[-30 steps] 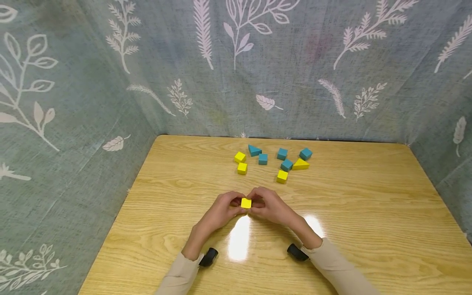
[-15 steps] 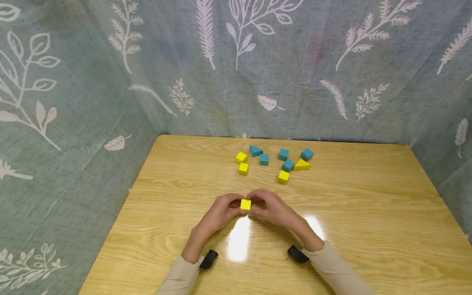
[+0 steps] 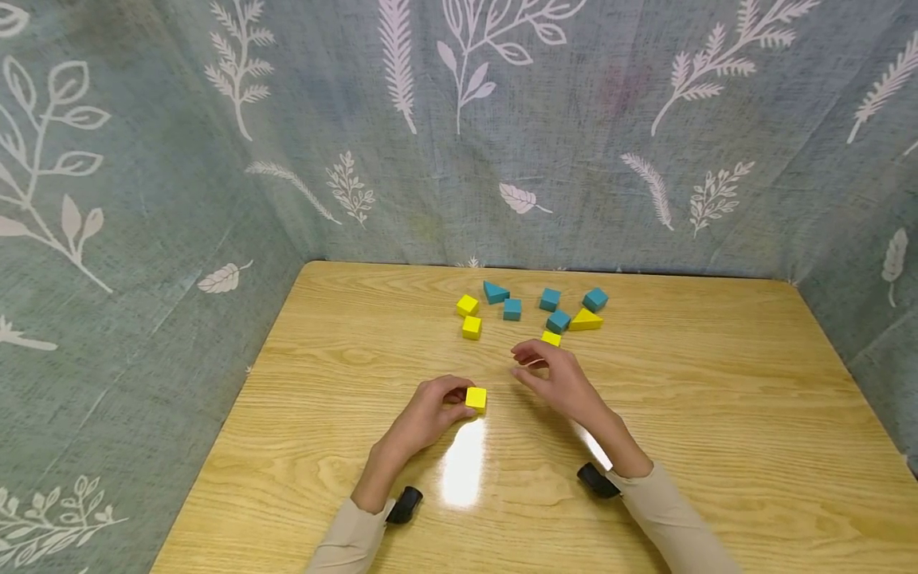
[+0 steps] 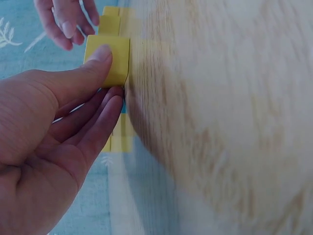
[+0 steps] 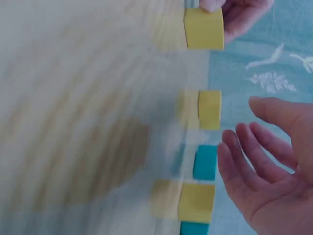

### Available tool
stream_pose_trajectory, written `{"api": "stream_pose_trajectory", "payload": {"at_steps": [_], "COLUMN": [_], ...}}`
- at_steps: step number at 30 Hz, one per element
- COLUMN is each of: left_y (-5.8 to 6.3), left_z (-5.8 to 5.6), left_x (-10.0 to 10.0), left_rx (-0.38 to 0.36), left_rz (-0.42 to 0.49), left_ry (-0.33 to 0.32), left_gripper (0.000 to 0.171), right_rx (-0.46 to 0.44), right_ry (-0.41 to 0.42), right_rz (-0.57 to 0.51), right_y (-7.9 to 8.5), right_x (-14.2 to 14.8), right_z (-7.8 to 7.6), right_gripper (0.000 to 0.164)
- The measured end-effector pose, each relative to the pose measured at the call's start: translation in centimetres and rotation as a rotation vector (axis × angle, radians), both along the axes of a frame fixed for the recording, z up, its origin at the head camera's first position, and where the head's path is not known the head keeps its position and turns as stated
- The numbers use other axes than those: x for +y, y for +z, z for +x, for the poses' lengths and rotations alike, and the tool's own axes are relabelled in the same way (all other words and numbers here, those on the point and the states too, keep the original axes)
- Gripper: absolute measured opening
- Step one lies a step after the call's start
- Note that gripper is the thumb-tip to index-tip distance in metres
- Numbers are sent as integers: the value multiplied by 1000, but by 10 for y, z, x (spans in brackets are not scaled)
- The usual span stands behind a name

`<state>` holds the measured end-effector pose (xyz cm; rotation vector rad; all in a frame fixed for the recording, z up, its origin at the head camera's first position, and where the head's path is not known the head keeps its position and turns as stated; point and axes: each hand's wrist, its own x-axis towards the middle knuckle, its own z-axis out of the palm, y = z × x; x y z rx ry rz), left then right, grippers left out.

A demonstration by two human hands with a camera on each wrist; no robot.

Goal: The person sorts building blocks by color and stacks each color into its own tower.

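Note:
My left hand (image 3: 426, 410) pinches a yellow cube (image 3: 476, 399) between thumb and fingers, low over the wooden table. In the left wrist view the thumb (image 4: 101, 55) presses on that cube's near face, with fingertips along its edge. To the right, my right hand (image 3: 562, 383) holds nothing; thumb and fingers are spread apart in a loose curve. Just beyond its knuckles a second yellow cube (image 3: 551, 338) lies partly hidden behind the hand. The right wrist view shows the fingers (image 5: 254, 154) apart from the row of blocks.
At the back of the wooden table (image 3: 344, 343) lie two yellow cubes (image 3: 472, 328), a blue triangular block (image 3: 495, 294), several blue cubes (image 3: 512, 309) and a yellow triangular block (image 3: 586, 320). A leaf-patterned cloth (image 3: 574, 215) hangs behind the table's far edge.
My right hand has let go of the held yellow cube and moved right and forward toward another yellow cube. The left hand keeps hold of its cube in nearly the same place.

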<state>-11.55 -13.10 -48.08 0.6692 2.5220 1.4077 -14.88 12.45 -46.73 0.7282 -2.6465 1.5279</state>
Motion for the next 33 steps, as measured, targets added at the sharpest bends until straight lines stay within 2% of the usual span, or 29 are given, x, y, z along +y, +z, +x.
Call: {"api": "stream_pose_trajectory", "payload": {"at_steps": [9, 14, 21, 33], "left_y": [0, 1, 1, 0], "left_z": [1, 1, 2, 2], "left_x": [0, 0, -1, -1], "left_rx": [16, 7, 2, 7], "left_rz": [10, 7, 6, 19], "left_ry": [-2, 4, 9, 12], "left_gripper": [35, 34, 34, 33], "right_rx": [139, 180, 123, 69], "right_ry": [-117, -173, -190, -161], "right_rz": [86, 157, 211, 194], "right_y": [3, 3, 2, -7], "right_x": [23, 33, 39, 41], "right_z": [-12, -17, -21, -25], "right_gripper": [32, 34, 36, 35]}}
